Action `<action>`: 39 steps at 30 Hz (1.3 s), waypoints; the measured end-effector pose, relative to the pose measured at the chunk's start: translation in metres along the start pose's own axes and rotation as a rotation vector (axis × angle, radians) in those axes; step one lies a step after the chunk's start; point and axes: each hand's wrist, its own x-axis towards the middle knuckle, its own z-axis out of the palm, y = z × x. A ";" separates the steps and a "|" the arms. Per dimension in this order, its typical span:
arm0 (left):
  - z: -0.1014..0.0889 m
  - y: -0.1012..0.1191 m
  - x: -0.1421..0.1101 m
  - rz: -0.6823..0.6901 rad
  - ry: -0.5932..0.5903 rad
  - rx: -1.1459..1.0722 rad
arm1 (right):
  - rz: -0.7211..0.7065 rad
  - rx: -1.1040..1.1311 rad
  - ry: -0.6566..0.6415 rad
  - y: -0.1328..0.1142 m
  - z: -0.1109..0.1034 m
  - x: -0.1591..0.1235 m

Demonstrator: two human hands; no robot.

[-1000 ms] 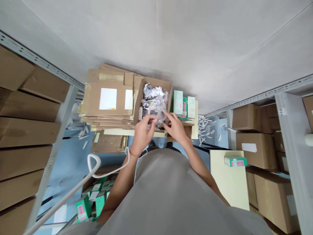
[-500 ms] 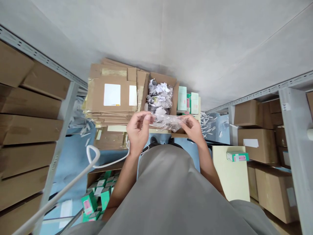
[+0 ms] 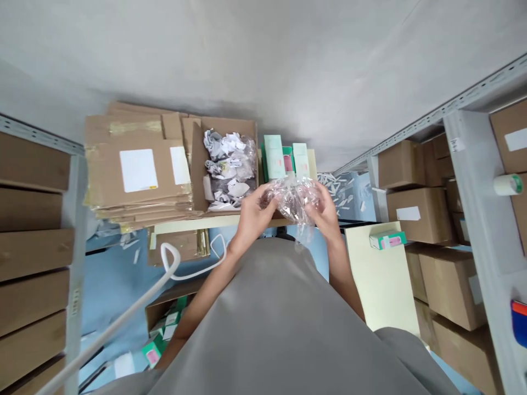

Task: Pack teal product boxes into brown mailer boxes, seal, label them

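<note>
At the near edge of a pale worktop (image 3: pixel 197 223), right of centre: crumpled clear plastic film (image 3: pixel 291 204), raised between left hand (image 3: pixel 256 215) and right hand (image 3: pixel 325 211), with a thin tail hanging toward the grey garment (image 3: pixel 284 318) below. Left grip: fingers curled, pinching the film's left side. Right grip: thumb and fingers bent, holding the right side. Directly behind the film in this view: pale green boxes (image 3: pixel 273 156); contact with the film impossible to tell. To the left of the boxes: open-topped carton (image 3: pixel 200 170), filled with crumpled paper (image 3: pixel 224 145) and more clear plastic. Farther left, beside the carton: stack of flattened cardboard (image 3: pixel 102 175), with white labels (image 3: pixel 139 170) in view. Lower right: small green box (image 3: pixel 387 240) lying near the far edge of a cream board (image 3: pixel 387 280). Lower left: white looped cord (image 3: pixel 123 318), passing above blue floor (image 3: pixel 111 285). At both sides: metal shelving (image 3: pixel 471 164), loaded with brown cartons (image 3: pixel 418 214). Beyond the worktop: plain grey wall (image 3: pixel 263 66).
</note>
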 end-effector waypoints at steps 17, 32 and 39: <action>0.048 -0.089 -0.015 -0.197 -0.323 0.739 | 0.064 -0.596 -0.234 0.099 -0.037 0.021; 0.093 -0.152 0.012 -0.391 -0.534 1.120 | 0.090 -1.176 -0.675 0.129 -0.009 0.027; 0.102 -0.134 -0.002 -0.295 -0.541 1.061 | 0.261 -1.181 -0.755 0.168 0.030 0.058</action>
